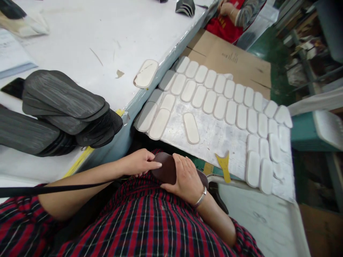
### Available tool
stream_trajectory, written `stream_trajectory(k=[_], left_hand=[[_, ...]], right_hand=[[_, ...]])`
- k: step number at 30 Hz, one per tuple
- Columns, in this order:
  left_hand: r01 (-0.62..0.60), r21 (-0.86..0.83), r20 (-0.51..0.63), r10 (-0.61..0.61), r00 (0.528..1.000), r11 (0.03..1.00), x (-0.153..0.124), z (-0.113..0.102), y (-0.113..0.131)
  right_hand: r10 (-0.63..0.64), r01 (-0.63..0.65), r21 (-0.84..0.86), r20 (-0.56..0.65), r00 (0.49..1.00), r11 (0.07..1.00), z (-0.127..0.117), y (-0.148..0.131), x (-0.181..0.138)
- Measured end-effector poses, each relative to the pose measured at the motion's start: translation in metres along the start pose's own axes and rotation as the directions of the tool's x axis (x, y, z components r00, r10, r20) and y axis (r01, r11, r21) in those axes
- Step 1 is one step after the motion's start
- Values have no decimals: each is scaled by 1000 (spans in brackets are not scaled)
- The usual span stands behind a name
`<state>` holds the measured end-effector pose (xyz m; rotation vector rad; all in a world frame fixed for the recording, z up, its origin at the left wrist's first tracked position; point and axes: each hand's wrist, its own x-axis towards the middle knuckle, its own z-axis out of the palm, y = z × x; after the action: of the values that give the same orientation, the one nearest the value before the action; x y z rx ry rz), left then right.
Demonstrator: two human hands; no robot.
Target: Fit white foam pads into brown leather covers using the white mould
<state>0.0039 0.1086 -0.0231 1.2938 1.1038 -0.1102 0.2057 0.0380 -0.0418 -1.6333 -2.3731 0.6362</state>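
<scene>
A dark brown, long oval leather-like piece [164,167] lies low in front of my body, against the checked clothing. My left hand [142,162] is closed at its left end, thumb on top and fingers curled under. Over the piece's middle lies my right hand [186,175], wearing a metal bracelet; its fingers wrap the far edge and the thumb rests at the near side. The right end of the brown piece shows beyond that hand. Whatever is beneath the piece is hidden.
Stacked dark grey oval pieces [66,96] stand on the white table [80,21] to the left. Rows of white oval pieces [206,100] cover much of a metal board [214,137], with a yellow forked tool [224,167] at its near edge. A person in red [227,23] sits beyond.
</scene>
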Motion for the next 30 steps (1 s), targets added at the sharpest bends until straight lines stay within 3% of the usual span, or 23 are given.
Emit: stream_trajectory(k=[10, 15, 30], left_hand=[[38, -57, -165, -46, 985, 998, -1, 10, -30], [32, -101, -189, -51, 981, 994, -1, 14, -33], [-74, 16, -263, 75, 962, 997, -1, 15, -39]], right_hand=[[2, -2, 19, 10, 1000, 1000, -5, 3, -1], [7, -7, 28, 24, 1000, 1000, -4, 5, 0], [11, -13, 33, 53, 999, 999, -4, 6, 1]])
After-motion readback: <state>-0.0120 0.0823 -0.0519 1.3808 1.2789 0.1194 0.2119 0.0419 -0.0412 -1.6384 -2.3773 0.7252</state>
